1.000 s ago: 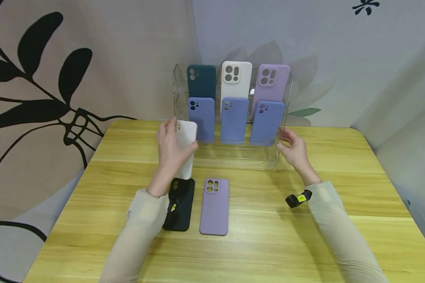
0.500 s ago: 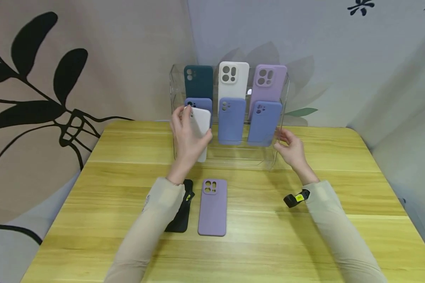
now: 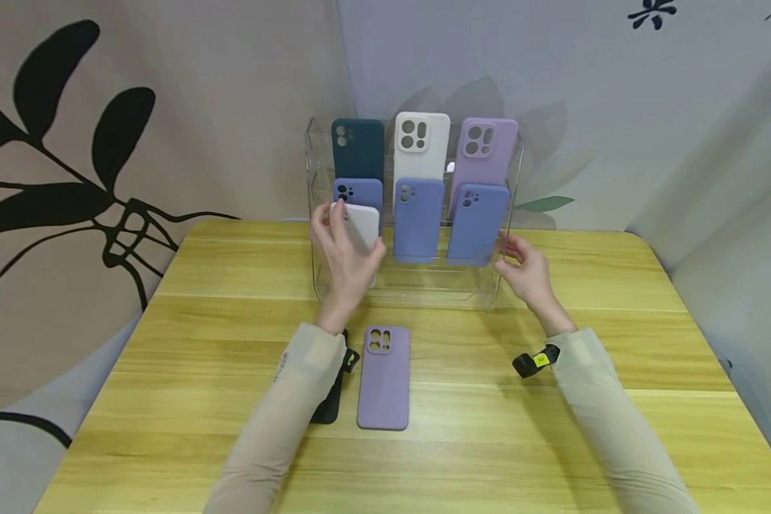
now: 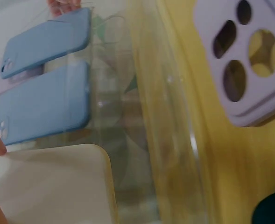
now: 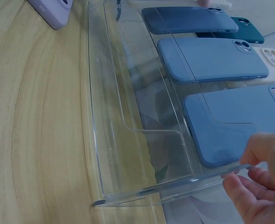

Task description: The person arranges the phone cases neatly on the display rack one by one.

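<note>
My left hand (image 3: 345, 263) grips a white phone case (image 3: 363, 227) by its sides, fingers at the top and thumb on the right edge. The case stands at the front left of a clear acrylic display stand (image 3: 417, 294), overlapping a blue case (image 3: 368, 187) on the tier behind. In the left wrist view the lower end of the white case (image 4: 53, 182) shows beside the stand's clear front. At the stand's right end my right hand (image 3: 528, 271) pinches the side panel; the right wrist view shows thumb and fingers (image 5: 242, 196) on that edge.
Two more blue cases (image 3: 419, 221) stand in the middle tier. Behind them are a dark green case (image 3: 358, 148), a white one (image 3: 422, 160) and a lilac one (image 3: 488, 160). On the wooden table (image 3: 462, 442) lie a purple case (image 3: 383, 389) and a black case (image 3: 329, 407), partly under the left sleeve.
My left hand has carried the white case rightward from above the black case to the stand's front left, then lowered it slightly. My right hand keeps its hold on the stand.
</note>
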A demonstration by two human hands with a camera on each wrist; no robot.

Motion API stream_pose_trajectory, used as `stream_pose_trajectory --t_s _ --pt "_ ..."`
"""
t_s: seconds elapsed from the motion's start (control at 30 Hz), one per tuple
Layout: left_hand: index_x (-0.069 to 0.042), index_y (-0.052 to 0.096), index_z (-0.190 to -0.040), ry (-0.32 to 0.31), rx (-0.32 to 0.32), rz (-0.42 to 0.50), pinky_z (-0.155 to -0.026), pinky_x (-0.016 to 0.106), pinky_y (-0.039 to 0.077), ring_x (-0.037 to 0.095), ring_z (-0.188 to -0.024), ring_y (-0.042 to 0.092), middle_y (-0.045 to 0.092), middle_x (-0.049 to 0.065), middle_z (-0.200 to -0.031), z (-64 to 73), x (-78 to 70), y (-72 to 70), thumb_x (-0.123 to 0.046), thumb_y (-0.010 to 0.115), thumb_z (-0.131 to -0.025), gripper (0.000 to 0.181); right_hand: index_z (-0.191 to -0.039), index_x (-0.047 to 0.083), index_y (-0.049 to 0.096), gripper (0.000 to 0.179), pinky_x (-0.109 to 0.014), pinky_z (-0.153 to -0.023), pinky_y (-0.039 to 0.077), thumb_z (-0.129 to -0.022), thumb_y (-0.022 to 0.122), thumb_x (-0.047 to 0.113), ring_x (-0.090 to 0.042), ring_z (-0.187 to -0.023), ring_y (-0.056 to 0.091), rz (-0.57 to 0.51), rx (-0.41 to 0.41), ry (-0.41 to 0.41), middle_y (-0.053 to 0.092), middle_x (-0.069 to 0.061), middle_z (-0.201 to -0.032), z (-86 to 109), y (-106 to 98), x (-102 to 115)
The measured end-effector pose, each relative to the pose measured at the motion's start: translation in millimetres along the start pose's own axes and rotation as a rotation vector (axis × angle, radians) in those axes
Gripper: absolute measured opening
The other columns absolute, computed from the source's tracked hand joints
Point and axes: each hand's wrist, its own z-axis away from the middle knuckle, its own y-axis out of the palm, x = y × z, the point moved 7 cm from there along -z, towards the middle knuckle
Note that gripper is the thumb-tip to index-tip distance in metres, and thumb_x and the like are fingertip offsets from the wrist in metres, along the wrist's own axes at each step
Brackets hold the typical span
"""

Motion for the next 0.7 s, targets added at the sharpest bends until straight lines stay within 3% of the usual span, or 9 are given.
stream_pose_trajectory --t_s 0.23,0.5,0.7 --pt "0.002 0.044 -0.128 -0.003 0.001 -0.023 -0.099 0.042 0.038 0.035 -0.117 0.034 0.031 0.020 -0.129 10.4 7.8 2.3 -0.011 0.076 -0.066 0.071 -0.131 -0.016 0.042 0.047 -0.026 -0.092 0.049 -0.084 0.048 -0.010 -0.041 -0.115 0.050 -0.005 -0.009 0.000 0.048 -0.033 -0.127 -0.1 -0.5 -0.7" --pt "0.001 0.046 -0.126 0.008 -0.048 -0.041 -0.101 0.044 0.035 0.036 -0.118 0.034 0.032 0.021 -0.128 19.8 12.6 2.5 -0.011 0.075 -0.065 0.068 -0.131 -0.016 0.041 0.047 -0.035 -0.095 0.048 -0.085 0.047 -0.009 -0.041 -0.115 0.049 0.004 -0.006 0.002 0.047 -0.033 -0.128 1.0 -0.1 1.1" --pt "0.001 0.045 -0.127 -0.006 -0.042 -0.054 -0.100 0.047 0.035 0.037 -0.117 0.034 0.032 0.022 -0.129 23.7 13.8 2.8 -0.010 0.076 -0.066 0.069 -0.130 -0.017 0.042 0.046 -0.032 -0.093 0.049 -0.085 0.048 -0.010 -0.042 -0.114 0.050 0.008 -0.012 -0.010 0.048 -0.033 -0.126 0.8 -0.4 1.0"
